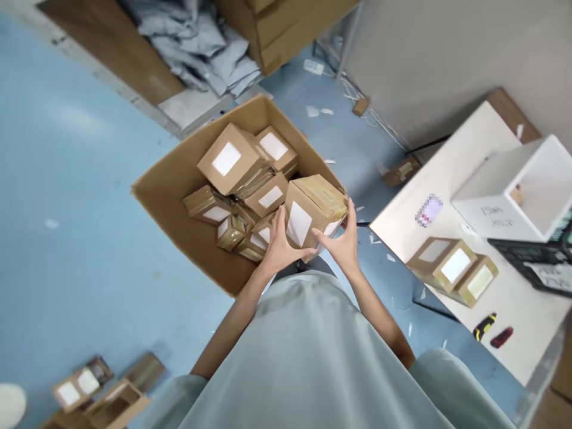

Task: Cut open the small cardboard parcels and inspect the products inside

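Observation:
I hold a taped brown parcel (314, 208) with a white label between both hands, over the near corner of a large open cardboard box (174, 179) on the blue floor. My left hand (277, 243) grips the parcel's left side, fingers wrapped up onto the label face. My right hand (342, 238) clasps its right side and underside. Several more labelled parcels (232, 161) lie piled inside the box.
A white table (451, 179) at the right carries three labelled parcels (453, 268), a white open box (513, 190), a black crate (536, 256) and two small tools (491, 331). Grey mailer bags (201, 42) lie behind the box. Small boxes (89, 387) sit at bottom left.

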The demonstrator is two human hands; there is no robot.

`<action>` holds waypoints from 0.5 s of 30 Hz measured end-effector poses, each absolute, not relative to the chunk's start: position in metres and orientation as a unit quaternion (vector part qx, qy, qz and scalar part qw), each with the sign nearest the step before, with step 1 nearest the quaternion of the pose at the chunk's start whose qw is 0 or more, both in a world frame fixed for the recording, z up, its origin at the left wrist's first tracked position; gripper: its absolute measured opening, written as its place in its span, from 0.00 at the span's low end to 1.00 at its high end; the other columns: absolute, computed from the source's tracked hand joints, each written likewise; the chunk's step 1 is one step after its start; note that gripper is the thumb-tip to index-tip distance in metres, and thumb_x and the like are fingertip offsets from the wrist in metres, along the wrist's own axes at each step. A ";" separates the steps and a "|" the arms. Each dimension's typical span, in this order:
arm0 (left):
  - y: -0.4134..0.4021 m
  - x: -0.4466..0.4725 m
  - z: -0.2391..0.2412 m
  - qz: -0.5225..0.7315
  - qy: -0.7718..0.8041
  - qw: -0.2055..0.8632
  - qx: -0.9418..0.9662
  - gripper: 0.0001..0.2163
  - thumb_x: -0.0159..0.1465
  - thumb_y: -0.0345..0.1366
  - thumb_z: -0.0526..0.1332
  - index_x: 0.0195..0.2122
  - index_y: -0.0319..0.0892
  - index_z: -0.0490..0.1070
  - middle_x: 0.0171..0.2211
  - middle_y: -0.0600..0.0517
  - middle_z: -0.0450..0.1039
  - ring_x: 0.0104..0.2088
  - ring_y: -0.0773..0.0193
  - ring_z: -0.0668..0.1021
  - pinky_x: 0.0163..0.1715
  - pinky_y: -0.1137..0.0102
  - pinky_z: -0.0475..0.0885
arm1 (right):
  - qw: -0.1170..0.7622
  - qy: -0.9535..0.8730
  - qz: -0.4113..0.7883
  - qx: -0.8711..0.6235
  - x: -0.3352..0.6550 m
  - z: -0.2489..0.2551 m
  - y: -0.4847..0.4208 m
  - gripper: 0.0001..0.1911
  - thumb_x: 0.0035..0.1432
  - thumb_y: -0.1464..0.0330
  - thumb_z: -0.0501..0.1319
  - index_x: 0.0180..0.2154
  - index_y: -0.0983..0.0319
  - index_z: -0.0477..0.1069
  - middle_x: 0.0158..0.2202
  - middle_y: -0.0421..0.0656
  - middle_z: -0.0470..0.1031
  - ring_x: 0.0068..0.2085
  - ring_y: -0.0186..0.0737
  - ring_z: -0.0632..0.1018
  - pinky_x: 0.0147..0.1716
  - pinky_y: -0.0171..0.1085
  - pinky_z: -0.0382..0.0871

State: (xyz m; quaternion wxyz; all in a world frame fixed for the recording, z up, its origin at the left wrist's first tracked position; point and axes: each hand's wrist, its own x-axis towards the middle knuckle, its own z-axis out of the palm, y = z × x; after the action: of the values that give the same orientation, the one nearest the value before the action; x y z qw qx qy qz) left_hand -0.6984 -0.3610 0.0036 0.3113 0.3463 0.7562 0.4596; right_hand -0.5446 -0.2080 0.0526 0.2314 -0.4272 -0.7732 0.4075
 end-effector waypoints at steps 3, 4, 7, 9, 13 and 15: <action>-0.335 -0.667 0.027 0.443 0.699 0.354 0.435 0.72 0.53 0.49 0.86 0.87 0.56 0.35 0.86 0.38 0.40 0.86 0.34 0.46 0.83 0.40 0.49 | 0.266 -0.737 0.359 -0.507 -0.490 0.078 -0.222 0.66 0.63 0.45 0.74 0.86 0.51 0.37 0.84 0.54 0.54 0.82 0.62 0.63 0.77 0.63 0.67; -0.325 -0.654 0.033 0.440 0.680 0.370 0.456 0.71 0.53 0.48 0.86 0.87 0.56 0.36 0.86 0.39 0.41 0.86 0.35 0.47 0.83 0.41 0.49 | 0.277 -0.723 0.341 -0.533 -0.472 0.085 -0.227 0.66 0.63 0.46 0.73 0.86 0.51 0.37 0.84 0.54 0.54 0.82 0.62 0.62 0.77 0.62 0.67; -0.298 -0.609 0.046 0.435 0.624 0.415 0.500 0.69 0.53 0.46 0.86 0.86 0.55 0.41 0.85 0.40 0.45 0.85 0.35 0.49 0.84 0.43 0.50 | 0.308 -0.682 0.293 -0.595 -0.418 0.103 -0.239 0.68 0.63 0.47 0.74 0.86 0.52 0.34 0.83 0.54 0.55 0.83 0.63 0.59 0.78 0.64 0.64; -0.281 -0.577 0.048 0.433 0.589 0.444 0.518 0.67 0.52 0.46 0.86 0.86 0.54 0.44 0.85 0.40 0.46 0.85 0.35 0.51 0.84 0.44 0.51 | 0.326 -0.653 0.278 -0.625 -0.382 0.109 -0.245 0.67 0.64 0.48 0.74 0.86 0.52 0.33 0.83 0.55 0.57 0.83 0.62 0.59 0.79 0.64 0.63; -0.248 -0.518 0.035 0.417 0.544 0.526 0.503 0.63 0.55 0.47 0.84 0.85 0.54 0.46 0.84 0.39 0.50 0.84 0.38 0.57 0.82 0.45 0.56 | 0.359 -0.597 0.290 -0.656 -0.312 0.104 -0.251 0.60 0.67 0.46 0.71 0.86 0.53 0.43 0.83 0.53 0.58 0.82 0.60 0.63 0.79 0.62 0.63; -0.229 -0.491 0.022 0.408 0.539 0.565 0.473 0.61 0.55 0.47 0.84 0.84 0.51 0.49 0.83 0.37 0.54 0.83 0.38 0.60 0.81 0.46 0.60 | 0.374 -0.583 0.307 -0.653 -0.280 0.094 -0.250 0.56 0.68 0.44 0.71 0.84 0.55 0.51 0.83 0.53 0.58 0.82 0.59 0.62 0.79 0.62 0.63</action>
State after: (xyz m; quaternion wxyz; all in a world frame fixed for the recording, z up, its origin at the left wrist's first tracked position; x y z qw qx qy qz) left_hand -0.4913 -0.2290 0.0220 0.5648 0.4734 0.5390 0.4078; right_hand -0.2800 -0.2496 0.0935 0.3738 -0.6531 -0.5826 0.3073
